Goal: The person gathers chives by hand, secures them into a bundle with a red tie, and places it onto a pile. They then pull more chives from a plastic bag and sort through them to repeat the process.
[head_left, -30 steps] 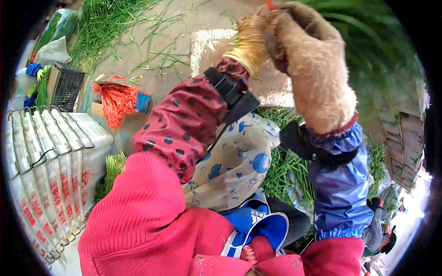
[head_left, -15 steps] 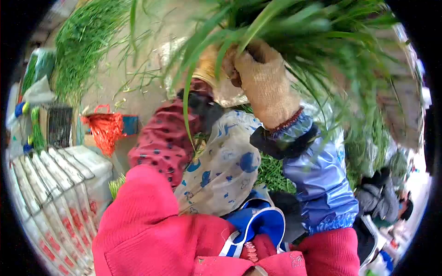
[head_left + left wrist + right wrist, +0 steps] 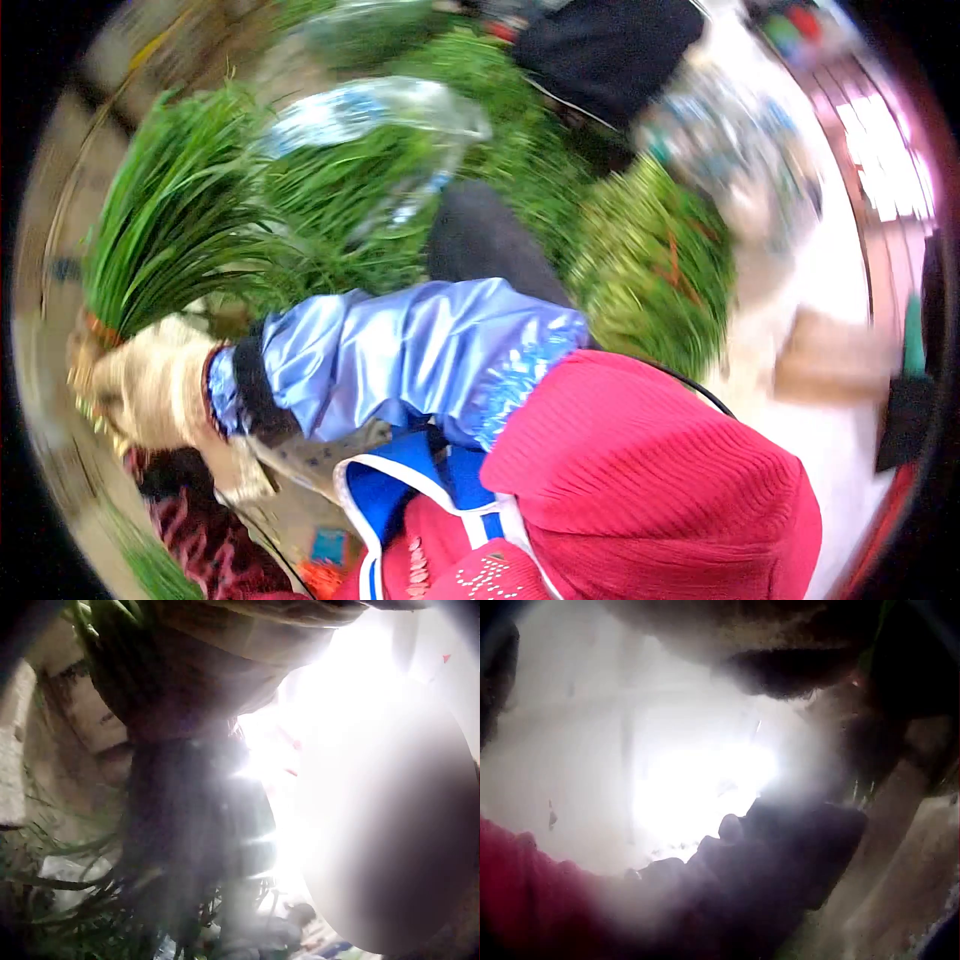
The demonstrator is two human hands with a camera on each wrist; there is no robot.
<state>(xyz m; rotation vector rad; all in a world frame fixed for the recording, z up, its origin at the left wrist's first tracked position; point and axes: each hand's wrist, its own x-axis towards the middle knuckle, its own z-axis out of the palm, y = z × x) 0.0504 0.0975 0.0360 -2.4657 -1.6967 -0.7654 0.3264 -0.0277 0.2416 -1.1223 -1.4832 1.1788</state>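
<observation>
A bunch of long-leaved greens (image 3: 175,220) stands at the left of the head view, leaves fanning upward, with an orange tie (image 3: 100,330) near its base. My right hand (image 3: 155,380), in a tan fabric glove and blue sleeve, grips the bunch just below that tie. Under it, mostly hidden, is my left hand (image 3: 232,664); its maroon dotted sleeve (image 3: 205,525) comes up from below. In the left wrist view the gloved left hand holds the stalks, and the leaves hang down past it. The right wrist view is dim and glare-washed.
Piles of loose greens (image 3: 345,185) lie beyond the arm, partly under clear plastic (image 3: 390,100). A tied bundle of greens (image 3: 650,265) stands to the right. Farther back are a dark-clothed person (image 3: 610,55) and a blurred brown block (image 3: 835,360) on the pale floor.
The view has swung right, so boxes and crates at the left left the frame. Both hands stay together on the bunch, its leaves now upright, and the orange tie shows around it.
</observation>
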